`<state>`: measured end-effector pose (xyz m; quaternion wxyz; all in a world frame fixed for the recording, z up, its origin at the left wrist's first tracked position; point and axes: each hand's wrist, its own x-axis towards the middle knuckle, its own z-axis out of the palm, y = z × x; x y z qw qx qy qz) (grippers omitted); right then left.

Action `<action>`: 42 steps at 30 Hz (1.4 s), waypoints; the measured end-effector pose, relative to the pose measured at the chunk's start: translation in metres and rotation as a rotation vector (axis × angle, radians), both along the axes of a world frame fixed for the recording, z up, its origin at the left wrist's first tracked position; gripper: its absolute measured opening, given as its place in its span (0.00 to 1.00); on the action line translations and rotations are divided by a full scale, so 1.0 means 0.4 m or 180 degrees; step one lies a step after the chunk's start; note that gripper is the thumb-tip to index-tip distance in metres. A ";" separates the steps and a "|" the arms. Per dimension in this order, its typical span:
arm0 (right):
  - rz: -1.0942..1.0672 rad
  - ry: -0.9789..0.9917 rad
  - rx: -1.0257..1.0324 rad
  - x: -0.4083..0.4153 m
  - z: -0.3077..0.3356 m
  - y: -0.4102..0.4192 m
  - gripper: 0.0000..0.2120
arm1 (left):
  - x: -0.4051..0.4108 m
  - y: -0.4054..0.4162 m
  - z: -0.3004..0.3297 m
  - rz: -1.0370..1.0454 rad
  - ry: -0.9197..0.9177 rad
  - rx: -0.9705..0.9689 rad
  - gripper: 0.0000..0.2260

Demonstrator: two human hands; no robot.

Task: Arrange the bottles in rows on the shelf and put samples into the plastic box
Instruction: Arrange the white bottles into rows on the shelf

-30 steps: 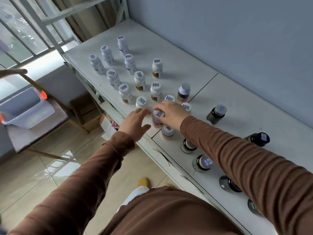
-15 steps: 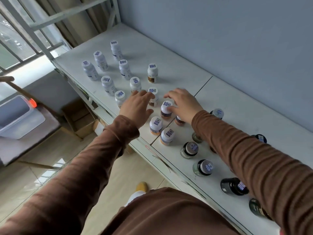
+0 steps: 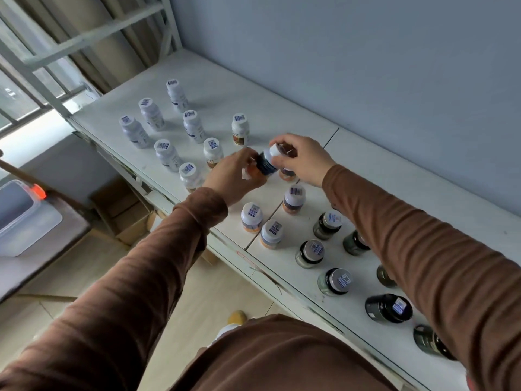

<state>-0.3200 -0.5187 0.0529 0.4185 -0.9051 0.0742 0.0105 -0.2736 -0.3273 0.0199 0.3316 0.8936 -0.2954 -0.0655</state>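
My right hand (image 3: 306,159) has its grip curled round the white cap of a bottle (image 3: 267,163) with a dark label, lifted off the shelf (image 3: 282,88) and tilted so the cap points up and away from me. My left hand (image 3: 235,176) closes its grip on the lower end of that same bottle, fingers wrapped under it; a scrap of white shows at my fingers, too blurred to name. Both hands hover above the middle of the shelf, near its front half.

To my left, white-capped bottles (image 3: 194,125) stand upright in loose rows on the shelf. Just below my hands 3 more white-capped ones (image 3: 251,215) stand with orange-brown contents. To my right, darker jars (image 3: 310,252) with grey or black lids run along the front edge, some hidden behind my right sleeve (image 3: 423,249).

The plastic box (image 3: 25,218), with an orange clip, sits well apart on a low surface at far left.
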 end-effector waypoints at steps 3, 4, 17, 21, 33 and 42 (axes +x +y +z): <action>-0.0385 0.0030 0.0786 0.002 0.046 0.001 0.15 | 0.006 -0.009 0.031 0.0057 0.0883 -0.0919 0.18; -0.0496 0.0027 0.1031 0.003 0.059 0.004 0.16 | 0.008 -0.011 0.044 0.0008 0.1360 -0.1251 0.18; -0.0645 -0.0048 0.1192 -0.017 0.096 0.029 0.21 | 0.023 -0.013 0.059 -0.0353 0.4309 -0.2009 0.20; -0.0470 -0.0149 0.0074 -0.012 0.084 0.012 0.21 | 0.029 -0.014 0.055 -0.0107 0.3795 -0.2140 0.18; 0.0748 0.0105 -0.1663 0.015 -0.031 0.028 0.19 | 0.042 -0.014 -0.005 -0.0192 -0.0092 0.0470 0.17; 0.0942 0.0305 -0.1988 0.023 -0.123 0.047 0.18 | 0.045 -0.012 -0.004 -0.0290 -0.0419 0.0914 0.17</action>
